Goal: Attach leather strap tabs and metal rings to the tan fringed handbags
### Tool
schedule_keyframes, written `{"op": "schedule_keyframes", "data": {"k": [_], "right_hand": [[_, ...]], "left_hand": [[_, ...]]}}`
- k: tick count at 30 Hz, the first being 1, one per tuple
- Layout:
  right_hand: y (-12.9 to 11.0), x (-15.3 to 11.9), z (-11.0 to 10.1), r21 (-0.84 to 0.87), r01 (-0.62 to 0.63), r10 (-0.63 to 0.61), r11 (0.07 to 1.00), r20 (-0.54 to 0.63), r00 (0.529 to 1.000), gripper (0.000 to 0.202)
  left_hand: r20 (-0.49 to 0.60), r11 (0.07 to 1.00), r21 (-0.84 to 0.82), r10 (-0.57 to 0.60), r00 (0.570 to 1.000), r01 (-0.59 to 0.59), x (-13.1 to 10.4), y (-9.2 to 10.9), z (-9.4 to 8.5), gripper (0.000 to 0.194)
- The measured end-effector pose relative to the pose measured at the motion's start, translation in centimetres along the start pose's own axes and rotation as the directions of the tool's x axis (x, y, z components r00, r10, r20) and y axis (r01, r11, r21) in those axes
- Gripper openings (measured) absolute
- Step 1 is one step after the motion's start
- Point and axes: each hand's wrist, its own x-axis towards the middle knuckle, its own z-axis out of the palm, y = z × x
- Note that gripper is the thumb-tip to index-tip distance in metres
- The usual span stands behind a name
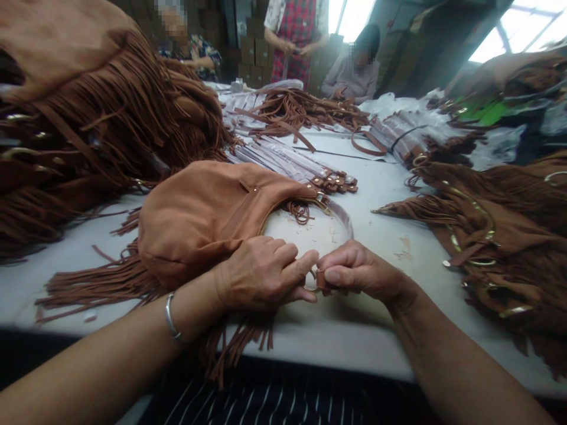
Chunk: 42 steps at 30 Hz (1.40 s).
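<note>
A brown fringed bag point(190, 212) lies on the white table in front of me, its curved opening facing right. My left hand point(266, 271), with a silver bracelet on the wrist, is closed at the near end of the bag, thumb and fingers at a metal ring point(312, 280). Pinched in my right hand point(354, 268) is the brown end of a strap point(322, 280) beside that ring. The strap point(343, 218), wrapped in pale film, curves back to the bag's far end. My left fingertips partly hide the ring.
Brown fringed bags are piled high at the left point(101, 88), with more at the right point(500, 236). Bundled wrapped straps point(283, 159) and loose brown straps point(301, 109) lie behind the bag. Several people are across the table point(443, 330).
</note>
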Motion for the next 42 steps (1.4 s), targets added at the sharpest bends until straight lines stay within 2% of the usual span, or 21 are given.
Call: {"op": "schedule_keyframes", "data": {"k": [3, 6, 12, 16, 19, 21, 22, 24, 26, 28, 30, 34, 36, 38, 40, 42], "right_hand": [[0.4, 0.2, 0.1, 0.051, 0.009, -0.007, 0.999, -0.05, 0.999, 0.038], [0.6, 0.3, 0.0, 0.024, 0.002, 0.001, 1.0, -0.111, 0.994, 0.039], [0.2, 0.2, 0.4, -0.033, -0.016, 0.013, 0.999, -0.105, 0.994, 0.04], [-0.4, 0.0, 0.8, -0.159, -0.006, -0.012, 0.987, -0.114, 0.993, 0.039], [-0.6, 0.0, 0.4, -0.199, 0.008, -0.004, 0.98, 0.021, 1.0, 0.038], [-0.4, 0.1, 0.1, -0.177, -0.02, 0.047, 0.984, 0.153, 0.987, 0.039], [-0.3, 0.1, 0.0, -0.167, -0.038, 0.068, 0.985, 0.183, 0.981, 0.039], [-0.1, 0.2, 0.2, -0.154, -0.045, 0.062, 0.987, 0.104, 0.993, 0.04], [0.1, 0.3, 0.9, -0.158, -0.006, -0.005, 0.987, -0.068, 0.998, 0.04], [0.3, 0.4, 1.8, -0.166, 0.029, -0.06, 0.986, -0.188, 0.98, 0.039], [0.5, 0.6, 2.7, -0.178, 0.05, -0.092, 0.983, -0.238, 0.967, 0.039], [0.8, 0.9, 3.2, -0.233, 0.112, -0.197, 0.966, -0.383, 0.902, 0.037], [0.8, 0.9, 2.6, -0.205, 0.1, -0.165, 0.974, -0.328, 0.93, 0.038], [0.9, 0.8, 1.6, -0.116, 0.048, -0.071, 0.992, -0.2, 0.977, 0.039], [1.2, 0.8, 0.7, -0.002, -0.011, 0.011, 1.0, -0.103, 0.995, 0.039], [1.5, 0.9, 0.2, 0.105, -0.034, 0.042, 0.994, -0.072, 0.997, 0.037]], "left_hand": [[0.016, 0.999, 0.04, -0.026, 1.0, 0.026, 0.0, -0.2, -0.1, 0.047], [0.057, 0.997, 0.043, -0.06, 0.997, 0.058, 0.1, -0.3, -0.2, 0.043], [0.077, 0.998, 0.039, -0.053, 0.996, 0.05, 0.2, -0.4, -0.1, 0.041], [0.117, 0.998, 0.025, -0.061, 0.991, 0.058, -0.1, -0.4, -0.1, 0.041], [0.099, 0.999, 0.0, 0.033, 0.995, -0.033, -0.4, -0.3, 0.2, 0.043], [0.081, 0.996, 0.009, 0.091, 0.993, -0.092, -0.5, -0.3, 0.4, 0.044], [0.076, 0.994, 0.023, 0.103, 0.992, -0.105, -0.6, -0.3, 0.4, 0.045], [0.057, 0.993, 0.063, 0.092, 0.994, -0.096, -0.7, -0.5, 0.5, 0.046], [0.015, 0.992, 0.117, 0.053, 0.998, -0.055, -0.8, -0.8, 0.5, 0.047], [-0.021, 0.988, 0.154, 0.01, 1.0, -0.007, -0.9, -1.1, 0.5, 0.046], [-0.028, 0.987, 0.156, -0.024, 0.999, 0.028, -0.8, -1.3, 0.4, 0.044], [0.032, 0.99, 0.098, -0.102, 0.994, 0.099, -0.5, -1.4, 0.3, 0.04], [0.134, 0.995, 0.018, -0.098, 0.986, 0.097, -0.1, -1.3, 0.0, 0.04], [0.229, 0.996, -0.056, -0.05, 0.972, 0.065, 0.3, -1.0, -0.2, 0.04], [0.27, 0.995, -0.087, -0.017, 0.963, 0.042, 0.6, -0.8, -0.3, 0.039], [0.268, 0.994, -0.101, -0.005, 0.963, 0.033, 0.6, -0.6, -0.2, 0.038]]}}
